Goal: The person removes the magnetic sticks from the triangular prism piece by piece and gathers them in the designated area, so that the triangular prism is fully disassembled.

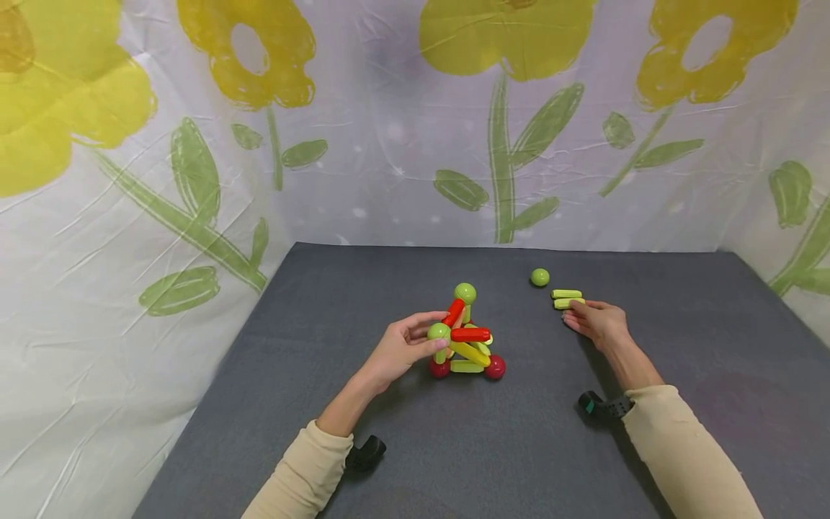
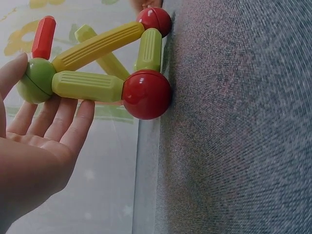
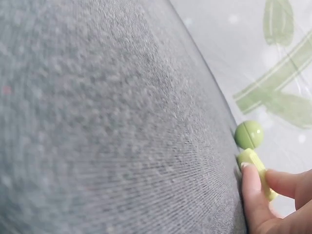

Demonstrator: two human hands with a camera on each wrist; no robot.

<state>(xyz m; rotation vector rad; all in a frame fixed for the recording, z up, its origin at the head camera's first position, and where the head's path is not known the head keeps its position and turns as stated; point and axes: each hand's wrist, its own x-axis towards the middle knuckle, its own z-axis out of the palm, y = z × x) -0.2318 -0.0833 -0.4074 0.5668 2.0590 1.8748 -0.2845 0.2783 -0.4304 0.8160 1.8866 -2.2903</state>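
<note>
A frame of magnetic rods and balls stands on the table, with red balls [image 1: 496, 367] at its base and green balls above. My left hand [image 1: 407, 346] holds its near green ball [image 2: 37, 80], thumb on one side, fingers behind and along a light green rod [image 2: 87, 86]. From that ball a red rod [image 2: 44, 37] sticks out and a yellow rod [image 2: 97, 46] slopes down to a red ball. Off to the right, my right hand [image 1: 599, 323] pinches a light green rod [image 3: 258, 170] between thumb and fingers, low at the table surface.
Beside the pinched rod lies another light green rod [image 1: 566, 293], and a loose green ball [image 1: 540, 277] sits just behind and left of it. The dark grey table [image 1: 363, 288] ends at a white curtain [image 1: 382, 144] printed with flowers. Both wrists wear black straps [image 1: 609, 407].
</note>
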